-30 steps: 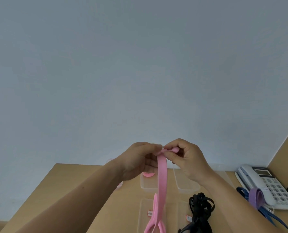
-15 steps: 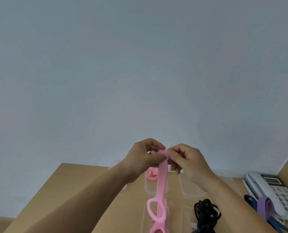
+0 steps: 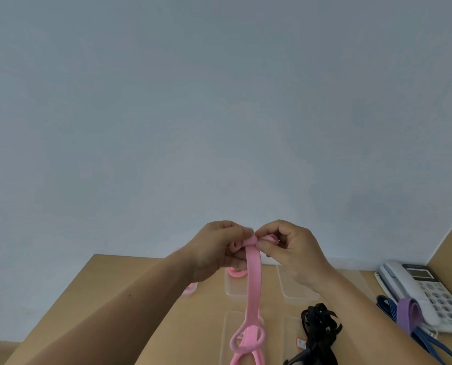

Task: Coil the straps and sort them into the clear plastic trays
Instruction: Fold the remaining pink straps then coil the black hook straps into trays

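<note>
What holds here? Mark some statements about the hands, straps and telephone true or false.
1. Both the left hand and the right hand pinch the top end of the pink strap. True.
2. The right hand holds the black straps. False: they lie loose, unheld, below that wrist.
3. A purple strap lies by the telephone. True.
4. The telephone stands at the left of the table. False: it stands at the right.

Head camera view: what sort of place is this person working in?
Probably an office desk: a desk phone sits on a light wooden table against a plain pale wall, with clear plastic trays laid out for sorting.
</note>
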The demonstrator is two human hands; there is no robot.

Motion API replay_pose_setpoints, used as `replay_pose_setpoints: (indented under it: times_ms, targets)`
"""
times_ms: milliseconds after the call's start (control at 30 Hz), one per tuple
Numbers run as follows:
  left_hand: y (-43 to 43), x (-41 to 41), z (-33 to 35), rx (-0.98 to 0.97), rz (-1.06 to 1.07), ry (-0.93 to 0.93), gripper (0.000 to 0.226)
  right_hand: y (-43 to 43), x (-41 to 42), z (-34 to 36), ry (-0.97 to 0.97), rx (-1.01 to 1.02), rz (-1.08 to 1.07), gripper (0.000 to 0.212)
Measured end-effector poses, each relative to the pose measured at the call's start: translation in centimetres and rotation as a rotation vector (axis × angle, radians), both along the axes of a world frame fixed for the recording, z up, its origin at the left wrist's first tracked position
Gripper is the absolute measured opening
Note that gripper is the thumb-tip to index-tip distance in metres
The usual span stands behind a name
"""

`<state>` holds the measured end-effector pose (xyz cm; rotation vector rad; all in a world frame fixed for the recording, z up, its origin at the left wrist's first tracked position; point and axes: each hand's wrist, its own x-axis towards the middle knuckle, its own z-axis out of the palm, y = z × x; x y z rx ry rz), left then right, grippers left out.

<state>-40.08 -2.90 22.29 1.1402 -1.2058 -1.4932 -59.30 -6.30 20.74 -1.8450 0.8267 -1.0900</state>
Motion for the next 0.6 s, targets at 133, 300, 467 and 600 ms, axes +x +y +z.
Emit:
replay_pose_setpoints:
  times_ms: [133, 300, 467, 600]
  targets:
    - [-0.2, -0.5, -0.1, -0.049, 0.057, 0.006, 0.027, 0.0, -0.3, -0.1, -0.024, 0.032, 0.005, 0.025]
    - [-0.4, -0.9, -0.3, -0.180, 0.080, -0.040, 0.018, 0.0, -0.5, 0.2, -0.104, 0.198, 0.017, 0.018]
    - [-0.1, -1.2, -0.5, -0.182, 0.129, -0.110, 0.035, 0.1, -0.5, 0.0, -0.037, 0.159, -0.011, 0.009]
    - [0.1, -1.0, -0.2, -0.069, 0.037, -0.151, 0.029, 0.4, -0.6, 0.1, -0.067, 0.108, -0.021, 0.021]
